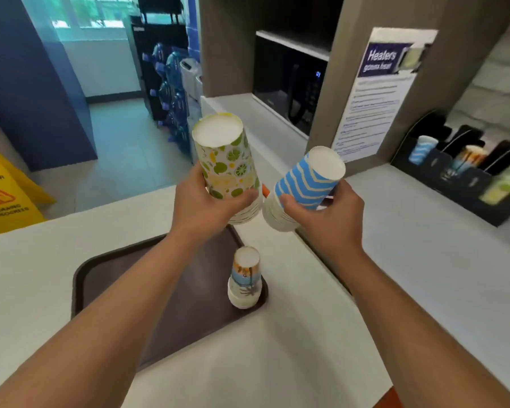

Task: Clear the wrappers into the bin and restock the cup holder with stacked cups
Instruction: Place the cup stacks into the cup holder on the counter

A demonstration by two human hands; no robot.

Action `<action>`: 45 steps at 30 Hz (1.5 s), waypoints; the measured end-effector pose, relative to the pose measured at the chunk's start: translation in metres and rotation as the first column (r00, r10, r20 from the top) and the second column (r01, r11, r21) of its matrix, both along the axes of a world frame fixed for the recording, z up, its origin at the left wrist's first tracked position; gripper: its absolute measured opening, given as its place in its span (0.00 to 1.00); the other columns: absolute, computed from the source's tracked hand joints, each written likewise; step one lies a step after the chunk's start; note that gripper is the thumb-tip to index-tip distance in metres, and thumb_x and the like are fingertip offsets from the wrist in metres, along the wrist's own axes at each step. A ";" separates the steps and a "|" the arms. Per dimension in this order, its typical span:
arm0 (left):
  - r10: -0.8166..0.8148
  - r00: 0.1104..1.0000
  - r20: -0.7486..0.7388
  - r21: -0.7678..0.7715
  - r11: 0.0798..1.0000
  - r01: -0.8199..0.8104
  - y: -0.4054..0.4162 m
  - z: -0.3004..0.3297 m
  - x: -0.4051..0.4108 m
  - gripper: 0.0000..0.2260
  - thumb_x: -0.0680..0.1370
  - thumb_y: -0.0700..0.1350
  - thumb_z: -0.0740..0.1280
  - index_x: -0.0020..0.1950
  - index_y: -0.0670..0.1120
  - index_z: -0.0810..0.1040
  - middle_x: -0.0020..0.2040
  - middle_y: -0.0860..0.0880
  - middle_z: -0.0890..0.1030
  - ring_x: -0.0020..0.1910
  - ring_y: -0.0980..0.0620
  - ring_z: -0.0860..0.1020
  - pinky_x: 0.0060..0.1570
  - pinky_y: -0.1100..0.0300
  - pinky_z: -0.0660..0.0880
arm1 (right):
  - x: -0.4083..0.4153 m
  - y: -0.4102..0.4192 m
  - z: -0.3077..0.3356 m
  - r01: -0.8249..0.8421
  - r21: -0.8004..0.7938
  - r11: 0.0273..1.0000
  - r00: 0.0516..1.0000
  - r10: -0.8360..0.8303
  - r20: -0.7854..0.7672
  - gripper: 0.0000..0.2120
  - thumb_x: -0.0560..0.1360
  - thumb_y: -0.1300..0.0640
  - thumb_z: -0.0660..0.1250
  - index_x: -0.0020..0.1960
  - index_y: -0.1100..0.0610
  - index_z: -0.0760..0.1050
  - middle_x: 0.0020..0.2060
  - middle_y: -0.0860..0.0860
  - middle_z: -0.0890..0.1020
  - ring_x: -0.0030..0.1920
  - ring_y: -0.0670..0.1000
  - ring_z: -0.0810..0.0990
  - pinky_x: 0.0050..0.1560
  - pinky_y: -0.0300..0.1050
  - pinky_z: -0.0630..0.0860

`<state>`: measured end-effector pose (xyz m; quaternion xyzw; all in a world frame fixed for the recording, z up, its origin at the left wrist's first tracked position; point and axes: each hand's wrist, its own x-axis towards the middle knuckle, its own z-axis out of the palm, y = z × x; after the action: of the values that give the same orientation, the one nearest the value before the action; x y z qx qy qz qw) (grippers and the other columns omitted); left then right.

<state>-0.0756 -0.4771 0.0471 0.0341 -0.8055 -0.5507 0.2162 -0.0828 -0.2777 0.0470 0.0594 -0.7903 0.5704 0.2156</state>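
My left hand (pixel 206 207) grips an upside-down stack of lime-patterned paper cups (pixel 226 160) above the counter. My right hand (pixel 327 216) holds a stack of blue wavy-striped cups (pixel 306 184), also bottom up and tilted to the right. A third stack with a palm-tree print (pixel 245 278) stands upside down on the dark brown tray (pixel 115 278) below my hands. The black cup holder (pixel 465 189) sits at the right on the counter, with blue, orange and lime cups lying in its slots.
A microwave (pixel 289 83) sits in a wall niche behind the counter, beside a posted notice (pixel 374 98). A yellow wet-floor sign (pixel 3 195) stands on the floor at left. Water bottles fill a rack (pixel 171 92) further back.
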 end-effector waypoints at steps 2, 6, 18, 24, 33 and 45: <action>-0.057 0.998 -0.016 0.007 0.998 0.058 0.035 0.011 -0.021 0.28 0.62 0.53 0.81 0.59 0.52 0.76 0.48 0.65 0.79 0.46 0.72 0.78 0.41 0.74 0.75 | -0.013 0.034 0.009 0.065 -0.012 0.998 0.998 -0.066 -0.017 0.22 0.61 0.51 0.80 0.52 0.50 0.76 0.43 0.36 0.80 0.43 0.33 0.80 0.40 0.27 0.75; -0.141 0.990 -0.023 0.034 0.989 0.141 0.110 0.023 -0.069 0.30 0.61 0.53 0.81 0.59 0.53 0.75 0.50 0.63 0.80 0.50 0.64 0.79 0.48 0.63 0.79 | -0.044 0.106 0.021 0.200 -0.037 0.979 0.978 -0.201 -0.050 0.22 0.62 0.51 0.80 0.52 0.47 0.75 0.43 0.35 0.79 0.43 0.33 0.79 0.40 0.28 0.76; -0.279 0.960 -0.003 0.027 0.960 0.279 0.323 0.020 -0.226 0.31 0.62 0.52 0.81 0.61 0.50 0.74 0.50 0.60 0.79 0.49 0.61 0.78 0.46 0.67 0.74 | -0.197 0.328 0.048 0.471 -0.023 0.882 0.877 -0.471 -0.093 0.25 0.62 0.47 0.79 0.55 0.54 0.78 0.47 0.42 0.81 0.43 0.36 0.80 0.44 0.30 0.77; -0.305 0.952 0.023 0.018 0.952 0.305 0.374 0.012 -0.277 0.30 0.61 0.51 0.82 0.59 0.53 0.73 0.51 0.59 0.79 0.49 0.60 0.78 0.47 0.64 0.75 | -0.281 0.386 0.058 0.516 -0.022 0.856 0.850 -0.515 -0.108 0.24 0.63 0.47 0.78 0.54 0.54 0.78 0.46 0.43 0.82 0.43 0.39 0.81 0.45 0.33 0.78; -0.287 0.955 0.068 0.008 0.958 0.288 0.381 -0.011 -0.302 0.28 0.62 0.50 0.82 0.58 0.49 0.76 0.49 0.60 0.81 0.47 0.68 0.78 0.42 0.72 0.74 | -0.364 0.394 0.036 0.427 0.192 0.884 0.900 -0.437 0.012 0.25 0.61 0.46 0.78 0.54 0.56 0.78 0.49 0.49 0.84 0.46 0.47 0.82 0.45 0.42 0.77; -0.290 0.953 0.085 -0.004 0.957 0.291 0.374 -0.017 -0.309 0.28 0.61 0.50 0.82 0.57 0.50 0.76 0.48 0.62 0.80 0.45 0.69 0.77 0.38 0.77 0.73 | -0.386 0.385 0.017 0.298 0.541 0.787 0.897 -0.424 0.124 0.43 0.60 0.52 0.80 0.68 0.54 0.59 0.59 0.58 0.70 0.54 0.60 0.76 0.50 0.47 0.73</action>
<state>-0.3843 -0.1026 0.0306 -0.0634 -0.8146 -0.5679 0.0994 -0.4691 0.1069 0.0642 -0.1081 -0.9288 0.2918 0.2013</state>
